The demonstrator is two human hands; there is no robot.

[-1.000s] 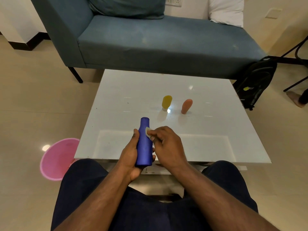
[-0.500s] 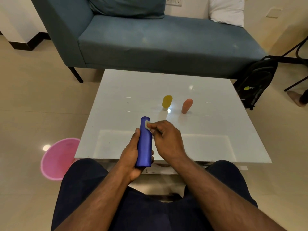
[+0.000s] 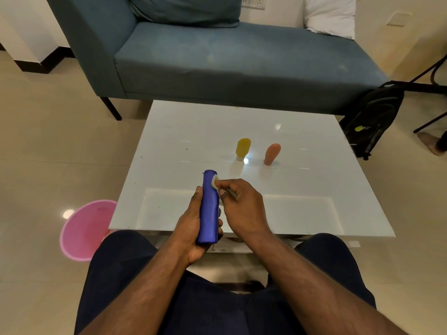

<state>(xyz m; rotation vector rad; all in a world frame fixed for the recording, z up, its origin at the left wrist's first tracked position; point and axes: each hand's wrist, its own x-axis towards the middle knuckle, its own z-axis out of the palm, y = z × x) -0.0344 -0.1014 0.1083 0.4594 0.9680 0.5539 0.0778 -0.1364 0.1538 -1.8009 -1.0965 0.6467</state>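
Table [image 3: 193, 131] white, glossy; sofa [image 3: 242, 61] behind; L hand [image 3: 191, 228] grips blue bottle [image 3: 208, 209].

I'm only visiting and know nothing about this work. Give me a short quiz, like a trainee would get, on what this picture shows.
1. True or false: the yellow bottle and the orange bottle stand apart on the white table.
2. The left hand grips which thing? A. the blue bottle B. the yellow bottle C. the orange bottle
3. What does the right hand pinch at the blue bottle's upper end?

Key
1. True.
2. A.
3. A small pale piece. What it is cannot be told.
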